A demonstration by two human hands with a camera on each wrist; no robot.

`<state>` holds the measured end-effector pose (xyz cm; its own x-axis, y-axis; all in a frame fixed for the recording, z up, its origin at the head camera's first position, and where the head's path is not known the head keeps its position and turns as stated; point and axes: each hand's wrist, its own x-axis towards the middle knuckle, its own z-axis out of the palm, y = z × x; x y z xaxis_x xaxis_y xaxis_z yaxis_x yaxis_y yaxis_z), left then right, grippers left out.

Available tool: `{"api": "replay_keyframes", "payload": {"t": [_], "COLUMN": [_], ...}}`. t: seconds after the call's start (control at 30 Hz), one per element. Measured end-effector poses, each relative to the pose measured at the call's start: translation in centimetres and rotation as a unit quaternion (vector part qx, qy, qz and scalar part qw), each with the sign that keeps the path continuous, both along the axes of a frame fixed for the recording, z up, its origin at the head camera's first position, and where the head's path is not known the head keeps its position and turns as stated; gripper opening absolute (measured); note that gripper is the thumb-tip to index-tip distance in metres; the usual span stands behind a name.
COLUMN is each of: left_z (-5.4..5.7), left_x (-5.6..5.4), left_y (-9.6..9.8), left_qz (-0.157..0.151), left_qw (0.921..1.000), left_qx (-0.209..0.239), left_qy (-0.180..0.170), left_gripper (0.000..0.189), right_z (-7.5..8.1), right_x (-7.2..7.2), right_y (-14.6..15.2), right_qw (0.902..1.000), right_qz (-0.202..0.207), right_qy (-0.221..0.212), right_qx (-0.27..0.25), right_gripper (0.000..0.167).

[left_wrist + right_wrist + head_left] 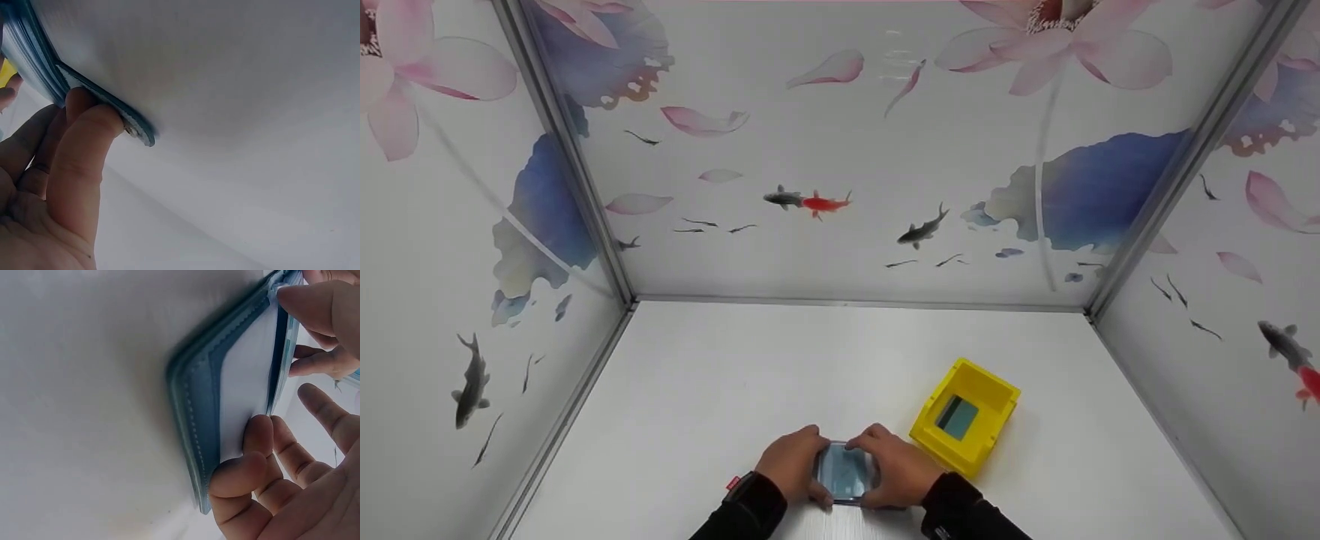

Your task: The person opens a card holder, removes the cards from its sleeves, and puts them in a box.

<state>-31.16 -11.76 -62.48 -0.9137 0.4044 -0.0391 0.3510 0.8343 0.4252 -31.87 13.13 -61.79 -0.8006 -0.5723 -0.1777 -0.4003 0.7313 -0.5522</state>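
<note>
In the head view, the blue card holder [844, 472] lies on the near middle of the white tabletop [735, 360], just left and near of the yellow bin [990, 394]. The left hand [793, 463] and right hand [906, 469] each clamp their own side of it, fingers at the far corners, thumbs at the near ones. Such a grip probably squares up the stack and stops it sliding on so smooth a surface; it also leaves the clear top uncovered. The bin sits turned askew beside the right hand, within easy reach; a grey-green rectangle [958, 418] shows at its bottom, and whether it lies inside or is part of the bin I cannot tell. Around the tabletop stand white panels [840, 259] printed with lotus flowers, petals and fish, joined by metal posts [577, 157] at the far corners.

In the left wrist view, the grip is clamped at the holder's edge: one digit presses on a protruding cover flap [107, 95], with the layered leaves [36, 53] above, likely pinning the cover down.

In the right wrist view, bent digits hold the stitched cover [199, 402] by its edge and pale inner panel [244, 377], seemingly steadying the thin leaves.
</note>
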Motion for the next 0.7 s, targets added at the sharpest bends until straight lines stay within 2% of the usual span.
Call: {"api": "replay_keyframes", "payload": {"t": [0.33, 0.5, 0.7], "left_z": [-0.24, -0.32, -0.61], "left_x": [0.29, 0.2, 0.03], "left_y": [-0.14, -0.06, 0.0], "left_qz": [-0.006, 0.0, 0.003], "left_qw": [0.9998, 0.9999, 1.0], "left_qx": [0.005, 0.006, -0.001], "left_qy": [0.017, 0.008, 0.0], "left_gripper": [0.081, 0.084, 0.084], "right_z": [-0.14, 0.15, 0.4], "right_x": [0.18, 0.28, 0.34], "right_y": [-0.21, -0.19, 0.19], "right_qw": [0.9994, 0.9997, 0.9994], "right_qz": [0.001, -0.015, -0.027], "right_qy": [0.027, 0.005, -0.02], "right_qx": [0.021, 0.019, -0.007], "right_gripper": [0.071, 0.066, 0.061]}}
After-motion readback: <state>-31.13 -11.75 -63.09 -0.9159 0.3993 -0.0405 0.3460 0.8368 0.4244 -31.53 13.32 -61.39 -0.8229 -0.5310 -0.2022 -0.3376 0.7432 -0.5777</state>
